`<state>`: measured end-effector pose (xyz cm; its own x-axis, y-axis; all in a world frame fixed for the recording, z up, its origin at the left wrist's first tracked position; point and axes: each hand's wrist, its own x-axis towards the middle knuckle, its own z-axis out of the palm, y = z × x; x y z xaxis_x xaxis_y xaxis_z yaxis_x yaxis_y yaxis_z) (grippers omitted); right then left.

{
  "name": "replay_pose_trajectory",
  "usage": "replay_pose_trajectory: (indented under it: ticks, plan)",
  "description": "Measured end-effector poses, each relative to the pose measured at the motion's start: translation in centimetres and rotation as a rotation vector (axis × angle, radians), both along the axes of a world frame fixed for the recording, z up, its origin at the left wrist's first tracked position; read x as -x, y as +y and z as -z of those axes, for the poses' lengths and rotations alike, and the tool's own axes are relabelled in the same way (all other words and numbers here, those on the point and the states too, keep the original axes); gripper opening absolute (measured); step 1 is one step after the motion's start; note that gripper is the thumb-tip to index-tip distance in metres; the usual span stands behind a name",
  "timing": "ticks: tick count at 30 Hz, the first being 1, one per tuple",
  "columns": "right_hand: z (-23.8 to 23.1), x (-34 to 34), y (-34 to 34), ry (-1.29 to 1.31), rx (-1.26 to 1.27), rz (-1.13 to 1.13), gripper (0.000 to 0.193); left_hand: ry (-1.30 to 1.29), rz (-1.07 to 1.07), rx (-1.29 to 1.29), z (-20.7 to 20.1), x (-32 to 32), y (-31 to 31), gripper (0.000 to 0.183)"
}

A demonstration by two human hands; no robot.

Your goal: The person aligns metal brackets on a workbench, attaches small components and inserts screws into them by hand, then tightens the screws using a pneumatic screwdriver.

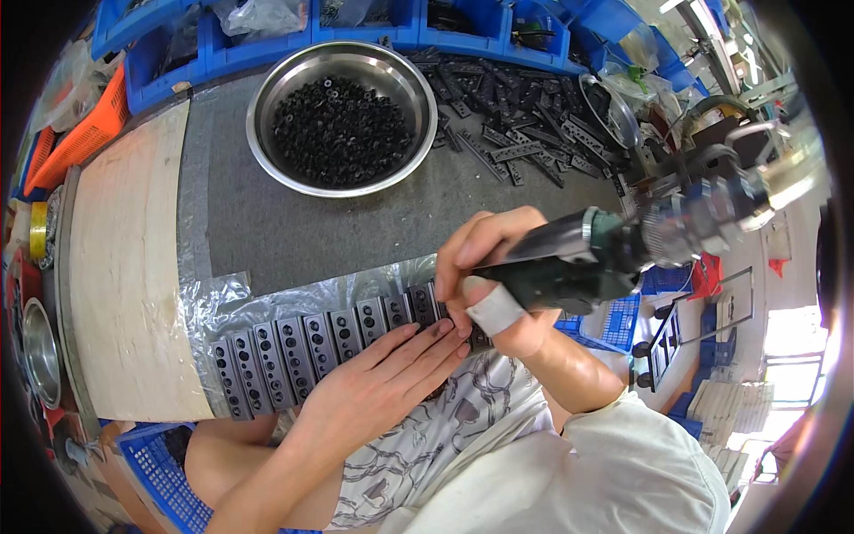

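Observation:
My right hand [503, 280] is wrapped round a black and dark green power screwdriver [569, 258], with white tape on one digit. The tool's far end blurs toward the upper right; its tip is hidden by my hands. My left hand [382, 378] lies flat, fingers stretched out together, over the right part of a row of dark metal strips [294, 356]. Its fingertips meet my right hand at the row's right end. The strips stand side by side along the table's near edge, each with several round black parts in its holes.
A steel bowl [256, 133] of small black parts stands on the grey mat [311, 236]. Loose dark strips [525, 142] are heaped at the far right. Blue bins [258, 40] line the back. An orange basket [89, 129] sits left, beside a pale wooden board [124, 267].

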<state>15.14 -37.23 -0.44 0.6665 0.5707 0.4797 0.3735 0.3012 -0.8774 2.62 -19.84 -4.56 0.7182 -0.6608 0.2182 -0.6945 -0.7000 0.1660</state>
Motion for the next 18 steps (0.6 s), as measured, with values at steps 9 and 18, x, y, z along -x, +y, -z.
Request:
replay_pose_trajectory:
  ticks: [9, 18]
  plan:
    - [0.4, 0.4, 0.2, 0.199, -0.087, 0.099, 0.009, 0.004, -0.005, -0.013, 0.1, -0.2, -0.1, 0.054]
    - [2.6, 0.0, -0.3, -0.038, 0.037, 0.073, 0.022, 0.01, 0.012, -0.07, 0.2, 0.0, 0.1, 0.053]
